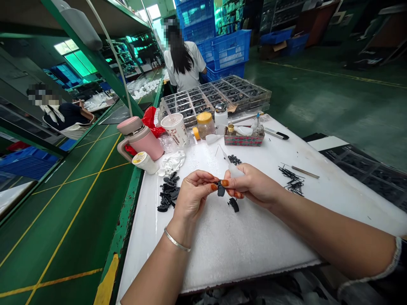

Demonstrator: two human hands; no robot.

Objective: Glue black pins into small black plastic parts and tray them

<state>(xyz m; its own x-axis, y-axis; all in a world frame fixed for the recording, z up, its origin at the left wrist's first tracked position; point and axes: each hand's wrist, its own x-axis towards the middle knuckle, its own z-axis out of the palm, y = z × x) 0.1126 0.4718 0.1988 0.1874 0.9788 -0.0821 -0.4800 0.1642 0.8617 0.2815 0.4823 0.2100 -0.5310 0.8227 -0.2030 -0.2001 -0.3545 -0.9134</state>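
Between the fingertips of both hands is a small black plastic part (221, 189), held over the white worktop. My left hand (193, 192) is closed, pinching it from the left. My right hand (252, 184) is closed too; its thumb and finger touch the part's right side. Tucked in that right hand is a translucent white squeeze bottle (234, 169), its thin nozzle pointing up and away. Another black part (234, 205) lies just below the hands. A pile of black parts (168, 192) sits left of my left hand. Small black rings (234, 159) lie behind the right hand.
Black pins (292, 180) and a metal strip (305, 172) lie at right. Farther back stand a pink thermos (143, 142), a cup (176, 131), a jar (206, 123), a small box (244, 137) and a compartment tray (219, 95). A green conveyor (73, 199) runs left. Two people sit beyond.
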